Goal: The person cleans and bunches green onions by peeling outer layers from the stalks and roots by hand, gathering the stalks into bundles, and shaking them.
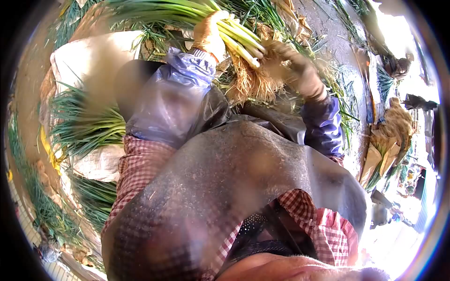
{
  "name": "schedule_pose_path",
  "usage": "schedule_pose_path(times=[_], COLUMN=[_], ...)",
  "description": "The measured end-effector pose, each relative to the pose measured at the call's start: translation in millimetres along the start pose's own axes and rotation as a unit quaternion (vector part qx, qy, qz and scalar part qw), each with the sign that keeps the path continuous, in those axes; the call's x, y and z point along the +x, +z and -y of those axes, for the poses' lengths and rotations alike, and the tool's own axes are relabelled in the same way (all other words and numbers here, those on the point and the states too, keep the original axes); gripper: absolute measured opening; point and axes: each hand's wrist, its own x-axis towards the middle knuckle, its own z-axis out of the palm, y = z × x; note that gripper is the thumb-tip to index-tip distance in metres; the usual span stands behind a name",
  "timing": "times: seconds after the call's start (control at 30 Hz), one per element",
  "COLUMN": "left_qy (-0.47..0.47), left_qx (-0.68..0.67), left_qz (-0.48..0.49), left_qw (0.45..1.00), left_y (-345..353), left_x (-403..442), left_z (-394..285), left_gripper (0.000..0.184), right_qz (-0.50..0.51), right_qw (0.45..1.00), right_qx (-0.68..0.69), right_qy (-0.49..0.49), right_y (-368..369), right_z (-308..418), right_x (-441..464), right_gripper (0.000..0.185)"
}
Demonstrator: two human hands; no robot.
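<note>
Green onions (240,38) sit in the left hand (209,33), its fingers clamped around them; their tan roots (253,82) hang near the blurred right hand (302,72), whose fingers' state I cannot tell.

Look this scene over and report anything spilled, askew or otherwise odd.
Thin, loose green leaves lie strewn on the grey floor to the right of the right hand. They look like stray litter beside the gathered bunch of long green-and-white stalks in the left hand. Nothing else clearly stands out.
</note>
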Motion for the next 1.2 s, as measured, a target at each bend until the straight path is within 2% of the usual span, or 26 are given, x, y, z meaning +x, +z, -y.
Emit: schedule_pose_path(times=[0.07,0.1,0.13,0.17,0.23,0.27,0.33,0.37,0.43,0.47,0.5,0.53,0.57,0.6,0.67,0.7,0.77,0.8,0.83,0.9,0.93,1.0,1.03,1.07,1.1,1.2], left_qy=[0.009,0.008,0.014,0.021,0.022,0.022,0.047,0.036,0.061,0.055,0.116,0.114,0.11,0.093,0.079,0.082,0.058,0.056,0.056,0.008,-0.002,-0.035,-0.081,-0.098,-0.116,-0.14], left_qx=[0.023,0.024,0.048,0.073,0.128,0.13,0.085,0.057,0.006,-0.014,-0.014,-0.024,-0.031,-0.039,-0.022,-0.026,-0.031,-0.003,0.025,-0.028,-0.02,-0.043,-0.072,-0.111,-0.149,-0.181], left_qz=[-0.026,-0.027,-0.043,-0.058,-0.055,-0.065,-0.025,-0.016,0.037,0.047,0.002,-0.006,-0.01,0.008,0.045,0.05,0.07,0.061,0.052,0.174,0.264,0.41,0.424,0.45,0.476,0.559], left_qw=[0.999,0.999,0.998,0.995,0.99,0.989,0.995,0.998,0.997,0.997,0.993,0.993,0.993,0.995,0.996,0.995,0.995,0.997,0.997,0.984,0.964,0.911,0.899,0.881,0.859,0.797], left_y=[-2.0,-2.7,-3.2,-4.1,-2.9,0.8,-1.7,-1.6,3.1,6.0,11.5,10.2,8.5,-1.1,-10.2,-7.6,-3.7,-1.5,4.2,0.2,-4.8,-17.4,-20.9,-19.8,-14.4,3.2], left_x=[-0.3,-3.0,-6.2,-8.3,-11.8,-14.7,-8.6,0.0,6.2,5.0,-3.9,-3.2,-0.6,11.6,17.1,11.9,4.1,-2.0,-8.9,-4.8,-2.5,7.2,5.6,1.6,-2.5,-13.3], left_z=[3.6,4.2,4.2,4.4,7.0,6.9,5.8,0.4,-22.5,-36.5,-34.5,-34.7,-33.7,-29.2,-21.2,-17.8,-19.9,-23.1,-28.8,-44.3,-56.8,-72.5,-76.9,-75.0,-68.7,-56.7], left_gripper=[0.014,0.014,0.013,0.013,0.016,0.015,0.014,0.017,0.018,0.019,0.015,0.019,0.023,0.023,0.026,0.024,0.024,0.024,0.024,0.028,0.029,0.031,0.03,0.032,0.034,0.045], right_qz=[0.052,0.061,0.097,0.096,0.093,0.094,0.267,0.361,0.392,0.348,0.305,0.084,-0.045,-0.104,-0.112,-0.056,0.063,0.104,0.131,0.363,0.382,0.24,0.281,0.097,-0.063,-0.076], right_qw=[0.975,0.938,0.898,0.897,0.877,0.879,0.86,0.809,0.811,0.831,0.85,0.973,0.987,0.977,0.961,0.974,0.905,0.874,0.913,0.819,0.82,0.893,0.838,0.927,0.972,0.955], right_qx=[-0.126,-0.328,-0.425,-0.431,-0.461,-0.458,-0.415,-0.416,-0.381,-0.372,-0.361,-0.169,-0.105,0.002,0.058,-0.082,-0.395,-0.452,-0.356,-0.38,-0.374,-0.329,-0.356,-0.214,-0.058,0.105], right_qy=[0.174,0.097,0.055,0.036,0.097,0.099,0.133,0.207,0.211,0.223,0.232,0.133,0.116,0.185,0.245,0.205,0.142,0.145,0.154,0.23,0.205,0.192,0.305,0.294,0.218,0.267], right_y=[31.1,43.5,46.7,50.9,60.2,62.5,63.1,73.5,67.2,58.2,48.5,42.5,38.9,33.3,31.1,33.7,58.3,70.6,71.3,83.2,80.2,56.3,53.3,43.6,34.2,1.3], right_z=[12.0,30.2,46.0,47.4,40.5,34.7,25.5,35.2,22.5,14.9,7.0,14.8,18.3,21.5,48.1,48.2,41.5,38.0,44.2,36.4,18.7,-22.0,-22.7,-19.4,-11.4,8.5], right_x=[-0.5,3.9,6.5,6.0,3.1,-5.4,-24.1,-19.1,-45.5,-57.6,-71.3,-76.7,-76.8,-75.1,-46.6,-33.7,-15.8,-10.1,-6.3,-11.5,-36.3,-78.8,-67.4,-77.2,-83.1,-64.2], right_gripper=[0.051,0.049,0.049,0.046,0.028,0.028,0.02,0.026,0.029,0.026,0.023,0.009,0.011,0.015,0.03,0.027,0.026,0.027,0.025,0.024,0.022,0.018,0.013,0.017,0.022,0.03])
